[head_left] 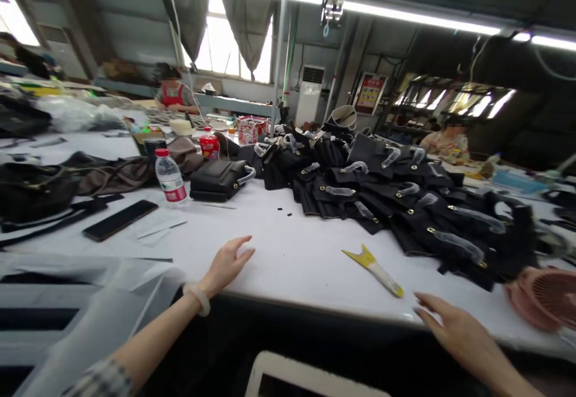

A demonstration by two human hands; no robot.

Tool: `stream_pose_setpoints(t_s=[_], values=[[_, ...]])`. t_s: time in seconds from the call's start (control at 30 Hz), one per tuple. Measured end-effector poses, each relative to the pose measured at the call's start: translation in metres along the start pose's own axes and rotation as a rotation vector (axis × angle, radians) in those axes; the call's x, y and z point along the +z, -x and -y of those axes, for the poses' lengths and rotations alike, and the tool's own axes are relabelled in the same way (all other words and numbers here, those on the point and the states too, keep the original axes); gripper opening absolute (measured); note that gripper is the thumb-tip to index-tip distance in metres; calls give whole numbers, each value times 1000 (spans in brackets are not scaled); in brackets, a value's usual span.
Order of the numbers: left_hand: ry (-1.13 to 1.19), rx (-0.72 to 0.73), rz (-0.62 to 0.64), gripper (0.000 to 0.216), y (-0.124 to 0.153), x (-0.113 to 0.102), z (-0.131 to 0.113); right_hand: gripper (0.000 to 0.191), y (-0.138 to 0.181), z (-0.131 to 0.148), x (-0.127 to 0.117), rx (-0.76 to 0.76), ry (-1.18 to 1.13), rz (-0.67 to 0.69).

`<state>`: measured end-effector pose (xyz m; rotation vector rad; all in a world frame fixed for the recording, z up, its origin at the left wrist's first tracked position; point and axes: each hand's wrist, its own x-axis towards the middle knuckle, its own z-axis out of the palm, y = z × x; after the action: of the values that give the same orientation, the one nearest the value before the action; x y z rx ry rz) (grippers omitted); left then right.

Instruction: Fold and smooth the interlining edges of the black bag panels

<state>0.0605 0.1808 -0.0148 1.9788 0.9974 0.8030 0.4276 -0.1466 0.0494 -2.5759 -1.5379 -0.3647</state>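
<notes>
Two bare hands rest at the near edge of a long white table (297, 253), well apart and holding nothing. The left hand (227, 265), a pale bangle (199, 298) on its wrist, lies flat with the fingers loosely spread; the right hand (454, 328) lies at the edge too, fingers stretched out and empty. Between them, nearer the right hand but not touching it, lies a yellow-headed scraper (373, 269) with a pale handle, blade end pointing left.

Judging from this, the scraper is the thing within easiest reach; it would be best taken by the pale handle, keeping the fingers off the yellow blade, and the right hand is better placed for that.

Near left, a grey tray (54, 289) sits at the table's corner; what it holds cannot be told. Beyond it lie a dark phone (120, 220) and some paper slips. At the near right edge is a pink fan (546, 298).

Farther off, a water bottle (170, 177) with a red cap stands upright, looking nearly empty, beside a small black handbag (220, 180). Right of that spreads a large heap of black bags (405, 205), their handles wrapped in clear film. Far left a person in a red apron (172, 92) works at another bench; another person (447, 140) sits far right.
</notes>
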Motion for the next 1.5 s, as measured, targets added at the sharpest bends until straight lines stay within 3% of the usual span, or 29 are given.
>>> stream_pose_setpoints(t_s=[0.1,0.23,0.33,0.43,0.57,0.73,0.87,1.0,1.07,1.17,1.27,1.37,1.5], values=[[-77,3,-94,57,-8,8,27,18,-97,55,52,-125,107,30],[-136,24,-121,53,-4,16,41,18,-204,112,101,-199,254,-21],[-202,34,-126,50,-1,17,44,26,-245,122,121,-204,318,-53],[-258,43,-117,49,-1,17,49,29,-263,116,133,-217,351,-52],[-288,50,-101,48,-1,19,56,19,-281,104,124,-259,344,-9],[-255,46,-100,50,-1,20,56,13,-298,84,54,-232,263,-51],[-147,63,-125,46,-3,19,52,11,-284,88,-18,-248,119,-167],[-68,83,-164,48,-3,14,33,21,-246,117,-81,-288,-114,-271],[-53,96,-176,54,-1,9,9,26,-218,133,-107,-304,-249,-291],[40,119,-200,66,9,0,-45,28,-167,151,-141,-323,-425,-286],[381,173,-221,72,30,-9,-105,19,-115,157,-170,-288,-606,-283],[633,160,-146,74,62,-10,-149,14,-69,154,-193,-130,-901,-255],[1001,-58,37,76,111,5,-173,34,-13,140,-210,154,-1191,-222]])
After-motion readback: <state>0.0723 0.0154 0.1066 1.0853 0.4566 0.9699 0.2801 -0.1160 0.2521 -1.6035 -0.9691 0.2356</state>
